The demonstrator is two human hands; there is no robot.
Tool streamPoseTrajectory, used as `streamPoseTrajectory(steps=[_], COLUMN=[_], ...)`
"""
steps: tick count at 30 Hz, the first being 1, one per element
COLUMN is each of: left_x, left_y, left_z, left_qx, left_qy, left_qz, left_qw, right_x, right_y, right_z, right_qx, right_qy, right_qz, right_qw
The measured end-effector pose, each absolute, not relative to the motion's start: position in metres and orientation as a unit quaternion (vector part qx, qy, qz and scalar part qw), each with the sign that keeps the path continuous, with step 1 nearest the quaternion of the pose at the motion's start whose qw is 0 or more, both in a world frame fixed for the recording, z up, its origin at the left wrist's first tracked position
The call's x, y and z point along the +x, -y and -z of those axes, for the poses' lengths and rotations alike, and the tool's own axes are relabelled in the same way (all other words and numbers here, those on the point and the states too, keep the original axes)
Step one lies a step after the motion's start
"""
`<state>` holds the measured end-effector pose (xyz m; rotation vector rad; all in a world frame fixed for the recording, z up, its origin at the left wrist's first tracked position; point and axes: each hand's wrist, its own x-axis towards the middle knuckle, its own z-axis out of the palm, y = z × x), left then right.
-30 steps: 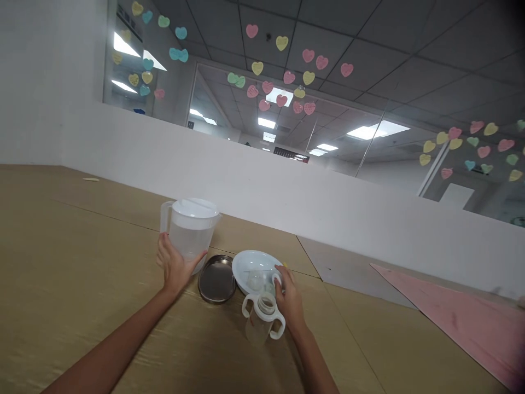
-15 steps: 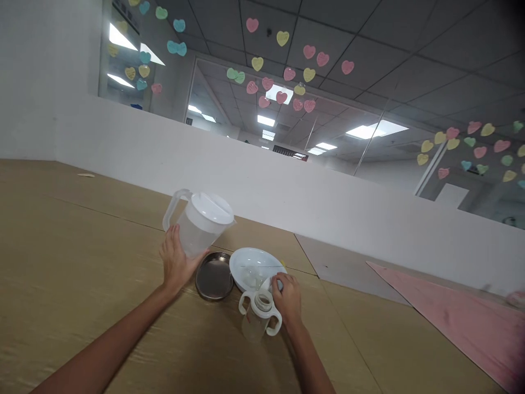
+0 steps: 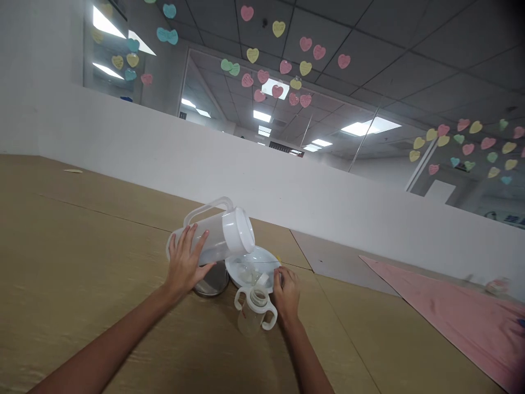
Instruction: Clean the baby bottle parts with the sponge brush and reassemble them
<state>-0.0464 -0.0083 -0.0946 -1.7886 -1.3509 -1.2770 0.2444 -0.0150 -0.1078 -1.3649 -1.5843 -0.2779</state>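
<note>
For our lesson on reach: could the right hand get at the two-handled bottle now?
Probably yes: the right hand is close beside the two-handled bottle, and nothing shows in the way.

Metal pan (image 3: 212, 284) ptly hidden b/h jug (image 3: 217, 235)

Interior, office type, as indicated by its fittings: ceiling (image 3: 418, 33) of dark gridded tiles, set with rectangular lit panels (image 3: 371, 126); glass partition (image 3: 328, 117), through which further rooms are seen; heart-shaped notes (image 3: 305, 44) in pink, yellow, green and blue, stuck across the glazing; plain white wall (image 3: 197, 156) below, by which a brown surface (image 3: 102, 262) is bounded. Exact use cannot be told.
</note>
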Motion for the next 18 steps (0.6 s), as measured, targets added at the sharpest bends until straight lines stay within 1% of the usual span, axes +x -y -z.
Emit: streamPoseTrajectory(steps=[7, 13, 18], left_x=[-0.0496, -0.0497, -0.0490], left_y=[0.0083, 0.0092, 0.0057], left_z=[0.0932, 0.0951, 0.0972], left_qx=[-0.670, -0.690, -0.650], left_qy=[0.503, 0.480, 0.519], left_qz=[0.469, 0.449, 0.488], left_qw=[0.279, 0.303, 0.264], right_x=[0.2436, 0.2438, 0.2440], right_y=[0.0173, 0.0163, 0.0158], right_z=[0.1049, 0.1044, 0.1053], right_qx=[-0.571, -0.570, -0.571], right_qy=[0.658, 0.655, 0.655], right_qz=[0.099, 0.104, 0.107], right_qw=[0.481, 0.485, 0.483])
